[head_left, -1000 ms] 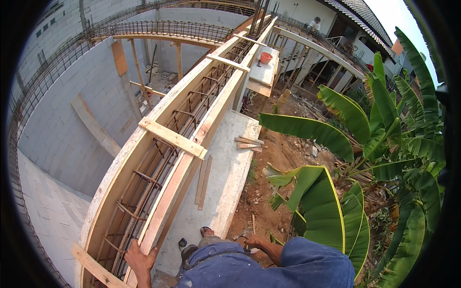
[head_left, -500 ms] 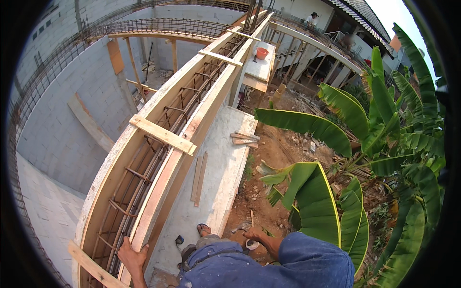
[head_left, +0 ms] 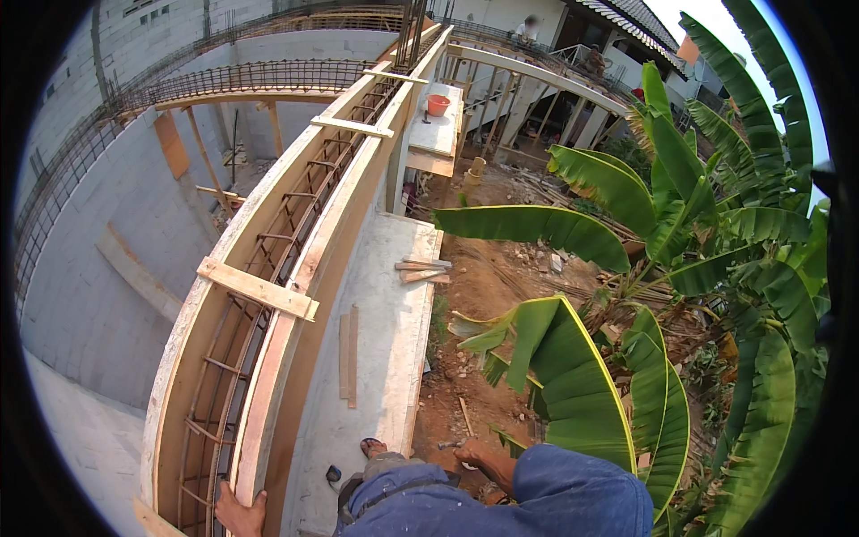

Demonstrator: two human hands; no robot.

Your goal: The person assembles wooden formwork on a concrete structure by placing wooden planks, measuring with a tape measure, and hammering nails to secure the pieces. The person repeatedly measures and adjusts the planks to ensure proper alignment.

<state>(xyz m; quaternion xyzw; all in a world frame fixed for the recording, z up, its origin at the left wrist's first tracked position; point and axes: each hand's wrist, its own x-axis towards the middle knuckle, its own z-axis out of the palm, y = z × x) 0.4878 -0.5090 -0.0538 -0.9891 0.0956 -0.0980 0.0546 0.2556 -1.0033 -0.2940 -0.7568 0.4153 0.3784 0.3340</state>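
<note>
Left hand (head_left: 240, 512) slid down, gripping formwork board's (head_left: 268, 394) edge.

The inner wooden formwork board (head_left: 268, 394) was gripped at its top edge by the left hand (head_left: 240, 514); long, pale and curved, it stood on edge beside a rebar cage (head_left: 228, 376).

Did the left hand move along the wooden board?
Yes. The left hand slid lower on the formwork board, farther from the wooden cross brace.
</note>
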